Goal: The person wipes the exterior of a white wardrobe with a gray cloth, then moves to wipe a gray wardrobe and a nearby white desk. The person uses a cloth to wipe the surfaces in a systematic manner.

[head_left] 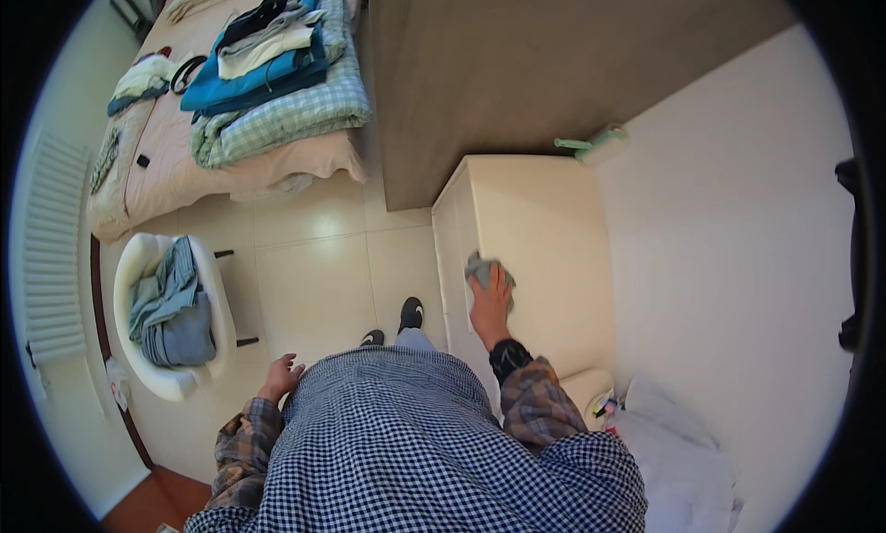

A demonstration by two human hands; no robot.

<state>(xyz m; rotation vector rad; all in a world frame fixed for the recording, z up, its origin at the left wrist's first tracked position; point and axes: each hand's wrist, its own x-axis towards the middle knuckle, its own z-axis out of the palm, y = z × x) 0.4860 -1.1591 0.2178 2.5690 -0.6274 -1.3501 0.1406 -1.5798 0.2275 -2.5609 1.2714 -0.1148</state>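
Note:
My right hand (492,304) presses a grey cloth (489,271) onto the top of a cream cabinet (549,228), close to its left edge. The fingers lie over the cloth, and part of it bunches out past the fingertips. A dark band circles my right wrist. My left hand (281,378) hangs at my left side by the checked apron (378,431), holding nothing, its fingers loosely apart.
A tall brown panel (517,62) stands behind the cabinet, with a green-and-white object (600,145) at the back corner. To the left are a white chair (221,321) holding folded clothes (175,311) and a bed (277,168) with a folded quilt (286,122). A radiator (55,247) lines the left wall.

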